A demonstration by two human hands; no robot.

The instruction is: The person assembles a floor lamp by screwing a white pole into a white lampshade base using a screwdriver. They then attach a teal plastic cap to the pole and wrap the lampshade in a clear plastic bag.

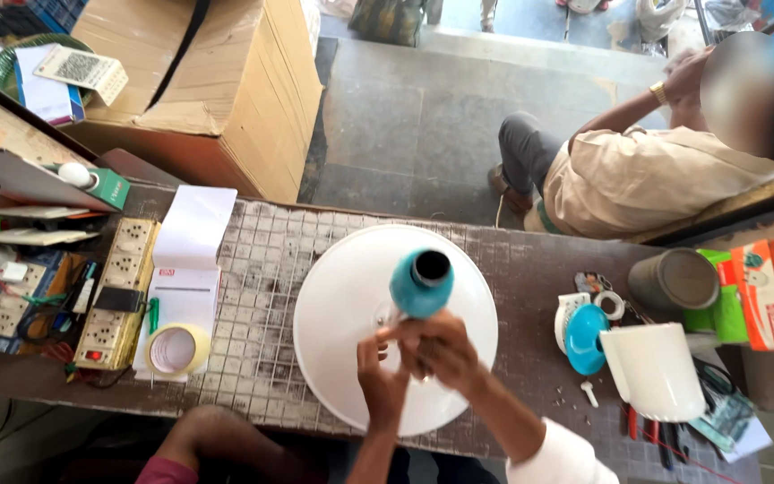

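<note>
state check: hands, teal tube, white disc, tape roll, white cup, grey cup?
left hand: gripping at the tube's base
right hand: gripping at the tube's base
teal tube: upright on disc, top open
white disc: flat on bench
tape roll: lying flat
white cup: on its side
grey cup: on its side

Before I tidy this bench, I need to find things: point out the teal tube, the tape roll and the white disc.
teal tube (420, 285), head view, its teal side wall.
tape roll (176, 349), head view, its front rim.
white disc (338, 309), head view, bare left part.
</note>
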